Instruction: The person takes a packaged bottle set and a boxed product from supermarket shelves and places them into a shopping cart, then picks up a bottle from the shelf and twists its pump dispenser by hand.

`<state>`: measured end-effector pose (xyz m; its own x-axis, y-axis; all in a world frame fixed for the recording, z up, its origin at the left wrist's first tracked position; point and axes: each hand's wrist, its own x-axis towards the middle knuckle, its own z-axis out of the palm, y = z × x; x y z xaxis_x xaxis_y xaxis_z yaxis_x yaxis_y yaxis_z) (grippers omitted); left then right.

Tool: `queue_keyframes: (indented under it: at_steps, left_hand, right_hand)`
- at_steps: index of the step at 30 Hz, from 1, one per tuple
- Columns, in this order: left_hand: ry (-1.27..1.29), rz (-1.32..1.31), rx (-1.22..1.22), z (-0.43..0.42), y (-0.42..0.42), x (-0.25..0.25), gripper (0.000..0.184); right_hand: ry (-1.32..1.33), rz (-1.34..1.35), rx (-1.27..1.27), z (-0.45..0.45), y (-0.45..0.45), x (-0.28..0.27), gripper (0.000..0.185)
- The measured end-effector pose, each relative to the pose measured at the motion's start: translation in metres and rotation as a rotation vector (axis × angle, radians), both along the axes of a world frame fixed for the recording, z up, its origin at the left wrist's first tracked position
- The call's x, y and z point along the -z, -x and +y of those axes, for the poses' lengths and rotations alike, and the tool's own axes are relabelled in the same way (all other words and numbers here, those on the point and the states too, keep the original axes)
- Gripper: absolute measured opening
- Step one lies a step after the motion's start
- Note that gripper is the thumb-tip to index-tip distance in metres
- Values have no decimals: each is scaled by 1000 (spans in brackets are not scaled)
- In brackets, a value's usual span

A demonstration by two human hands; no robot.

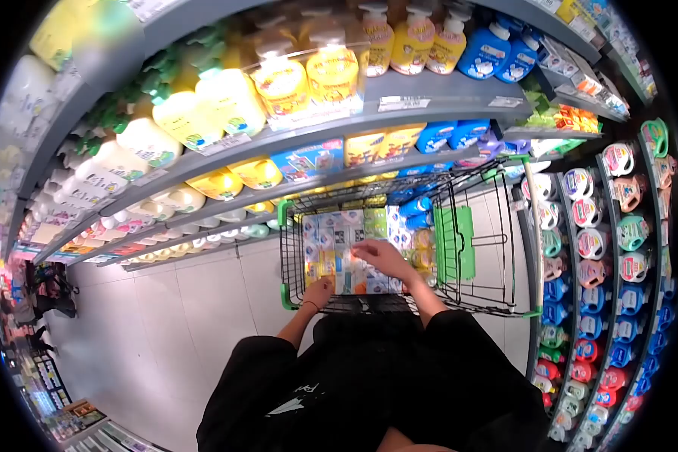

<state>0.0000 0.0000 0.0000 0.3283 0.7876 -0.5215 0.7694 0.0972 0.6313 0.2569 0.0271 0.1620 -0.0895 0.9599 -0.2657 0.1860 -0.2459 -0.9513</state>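
Note:
A black wire shopping cart (287, 248) with green corners stands in front of me. Patterned packages (322, 233) cover much of its bottom, with blue-capped items (416, 214) and yellow ones at their right. Over the packages is my right hand (384, 260), its fingers bent and pointing left; what they hold, if anything, is too small to tell. My left hand (319, 292) is closed near the cart's near left edge, beside the packages, and its fingertips are too small to make out.
Shelves (444, 102) of pump bottles curve along the far side and left. At the right, more shelves (575, 331) hold jugs of detergent. A green plastic flap (456, 243) sits inside the cart's right part. Pale tiled floor (181, 324) lies to the left.

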Motion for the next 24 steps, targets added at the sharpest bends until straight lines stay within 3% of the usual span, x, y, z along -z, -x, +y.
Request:
queue_keyframes:
  at_steps: [2, 3, 4, 5, 6, 7, 13, 15, 16, 17, 19, 20, 24]
  left_hand:
    - [-54, -82, 0, 18, -20, 9, 30]
    - [-80, -108, -9, 1, -13, -18, 30]
    - [-105, -147, -21, 3, -23, -24, 30]
    - [-132, -186, -33, 5, -32, -31, 29]
    - [-126, -214, -32, 7, -39, -36, 30]
    - [-119, -240, -32, 8, -43, -43, 30]
    - [-130, -303, -48, -3, -44, -69, 30]
    - [-159, -352, -88, -13, -38, -81, 29]
    - [-162, -378, -128, -15, -35, -89, 28]
    - [-166, -405, -165, -16, -33, -96, 28]
    - [-228, -456, -221, -11, -32, -103, 26]
    - [-285, -477, -242, -7, -32, -106, 25]
    - [-404, -530, -314, 21, -31, -153, 21]
  right_hand:
    - [-42, -52, 54, 37, 0, -30, 32]
    - [-288, -123, 73, 38, 10, -72, 29]
    - [-174, -80, 119, 55, 8, -109, 32]
    - [-396, -175, 147, 75, 3, -114, 31]
    - [-789, -240, 148, 93, 2, -138, 31]
    - [-579, -68, 201, 99, 6, -178, 31]
    - [-1352, -763, 62, 169, 9, -300, 48]
    - [-1285, -962, -45, 195, 6, -318, 56]
    - [-996, -1108, -138, 207, 4, -325, 67]
    - [-928, -1138, -214, 225, 0, -323, 80]
    - [-959, -1165, -259, 235, 1, -319, 88]
    - [-684, -1211, -406, 241, -1, -324, 92]
    - [-667, -1267, -390, 232, 2, -324, 89]
